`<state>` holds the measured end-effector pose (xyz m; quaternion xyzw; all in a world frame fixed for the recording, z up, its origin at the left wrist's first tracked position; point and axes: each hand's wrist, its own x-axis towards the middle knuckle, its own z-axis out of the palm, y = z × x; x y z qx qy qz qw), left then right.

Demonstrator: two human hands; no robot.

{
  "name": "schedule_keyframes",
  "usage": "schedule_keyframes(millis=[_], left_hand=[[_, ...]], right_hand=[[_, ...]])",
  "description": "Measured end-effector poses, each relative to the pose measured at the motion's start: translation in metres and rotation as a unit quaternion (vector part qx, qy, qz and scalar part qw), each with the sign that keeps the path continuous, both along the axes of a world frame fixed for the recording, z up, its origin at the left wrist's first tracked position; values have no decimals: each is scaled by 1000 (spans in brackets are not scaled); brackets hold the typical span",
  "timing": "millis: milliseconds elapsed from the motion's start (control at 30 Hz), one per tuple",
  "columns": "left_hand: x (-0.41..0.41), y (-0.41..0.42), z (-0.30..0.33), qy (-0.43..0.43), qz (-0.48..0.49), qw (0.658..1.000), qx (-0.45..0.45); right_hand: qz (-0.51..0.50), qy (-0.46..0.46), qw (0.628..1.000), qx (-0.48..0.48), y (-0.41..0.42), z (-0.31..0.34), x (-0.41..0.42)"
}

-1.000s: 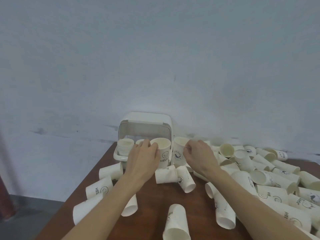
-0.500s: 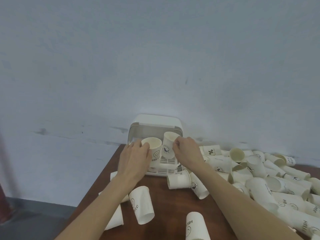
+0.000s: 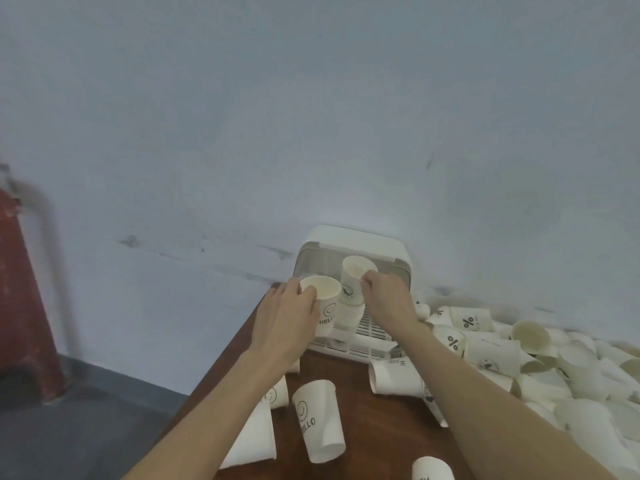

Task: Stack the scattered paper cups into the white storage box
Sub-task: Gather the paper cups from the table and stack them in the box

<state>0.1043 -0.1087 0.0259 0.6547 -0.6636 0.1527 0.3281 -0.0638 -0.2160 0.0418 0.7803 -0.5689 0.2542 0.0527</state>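
The white storage box [image 3: 377, 242] stands open against the wall at the table's far edge. My left hand [image 3: 287, 313] grips an upright paper cup printed HELLO [image 3: 323, 308] at the box's left front. Over the box, my right hand [image 3: 388, 299] pinches the rim of a second cup [image 3: 351, 282], which sits on top of a short stack of cups [image 3: 349, 315] on the box's slatted floor. Loose cups lie on the brown table [image 3: 374, 420], one HELLO cup [image 3: 320, 420] in front of my arms.
A big heap of paper cups [image 3: 540, 362] covers the table's right side. More cups lie by the table's left edge [image 3: 252, 434] and at the near edge [image 3: 431, 469]. A red object [image 3: 20, 282] stands on the grey floor at left. The blue wall backs the table.
Both hands have carried their cups up to the box. The right hand's cup now sits on the stack inside. The view has swung left, so the box appears further right.
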Motion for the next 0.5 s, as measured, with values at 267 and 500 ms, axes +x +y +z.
schedule_keyframes(millis=[267, 500], left_hand=[[8, -10, -8, -4, 14, 1000, -9], [11, -21, -16, -5, 25, 1000, -11]], right_hand=[[1, 48, 997, 54, -8, -23, 10], [-4, 61, 995, 75, -12, -32, 14]])
